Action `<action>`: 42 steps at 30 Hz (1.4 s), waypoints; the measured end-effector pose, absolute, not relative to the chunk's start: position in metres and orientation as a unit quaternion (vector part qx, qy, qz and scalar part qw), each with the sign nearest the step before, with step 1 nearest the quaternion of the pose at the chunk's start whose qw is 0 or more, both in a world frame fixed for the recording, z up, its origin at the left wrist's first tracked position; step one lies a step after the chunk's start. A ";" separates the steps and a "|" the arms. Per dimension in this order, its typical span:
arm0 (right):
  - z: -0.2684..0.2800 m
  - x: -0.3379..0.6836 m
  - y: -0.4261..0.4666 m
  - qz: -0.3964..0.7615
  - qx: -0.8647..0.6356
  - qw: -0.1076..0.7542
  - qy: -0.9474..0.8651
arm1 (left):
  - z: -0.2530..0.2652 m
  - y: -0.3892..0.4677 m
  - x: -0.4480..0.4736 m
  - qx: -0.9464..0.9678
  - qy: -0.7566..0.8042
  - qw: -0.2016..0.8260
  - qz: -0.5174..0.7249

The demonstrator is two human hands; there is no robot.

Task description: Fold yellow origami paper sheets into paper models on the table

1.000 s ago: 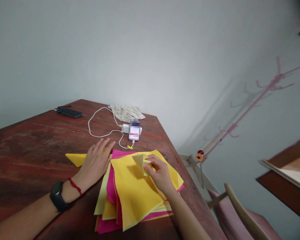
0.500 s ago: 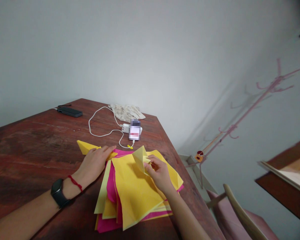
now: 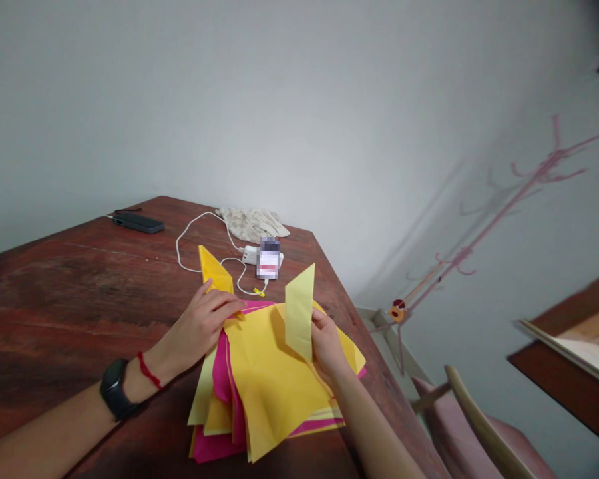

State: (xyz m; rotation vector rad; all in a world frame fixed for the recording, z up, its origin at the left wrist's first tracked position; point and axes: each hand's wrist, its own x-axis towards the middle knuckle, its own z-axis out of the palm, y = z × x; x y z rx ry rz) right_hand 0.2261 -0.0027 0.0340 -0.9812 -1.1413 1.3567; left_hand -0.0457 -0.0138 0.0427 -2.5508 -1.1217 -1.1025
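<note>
My right hand (image 3: 328,346) is closed on a pale yellow folded paper piece (image 3: 299,313), held upright with its pointed end up. My left hand (image 3: 207,327) grips a deeper yellow folded paper piece (image 3: 214,271), its tip pointing up and left; part of it is hidden under the fingers. Both hands are over a loose stack of paper sheets (image 3: 269,386), with a creased yellow sheet on top and magenta and pale yellow edges showing below. A dark watch and a red string are on my left wrist.
On the wooden table (image 3: 80,319), a phone (image 3: 268,258) rests against a white charger (image 3: 250,255) with a white cable. Behind it lies a crumpled cloth (image 3: 252,224); a dark power bank (image 3: 138,221) sits at far left. A chair (image 3: 474,426) and a pink rack (image 3: 504,213) stand right.
The left hand's yellow folded paper has swung up from lying low to pointing upward. The right hand has turned its pale piece so a broad flat face shows.
</note>
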 end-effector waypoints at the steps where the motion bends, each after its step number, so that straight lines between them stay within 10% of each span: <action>1: 0.036 0.225 -0.005 0.593 -0.406 0.518 -0.464 | 0.045 -0.018 -0.043 -0.855 -0.351 0.070 -0.376; 10: 0.039 0.211 -0.028 0.757 -0.288 0.445 -0.381 | 0.062 -0.068 -0.010 -0.942 -0.113 -0.003 -0.316; 18: 0.036 0.209 -0.028 0.781 -0.265 0.430 -0.366 | 0.047 -0.066 -0.010 -0.840 -0.259 -0.019 -0.477; 27: 0.040 0.206 -0.026 0.715 -0.313 0.437 -0.447 | 0.029 -0.037 -0.001 -0.514 -0.404 -0.629 -0.420; 42: 0.036 0.210 -0.028 0.691 -0.315 0.365 -0.538 | 0.042 -0.053 -0.002 -0.455 -0.270 -0.779 -0.336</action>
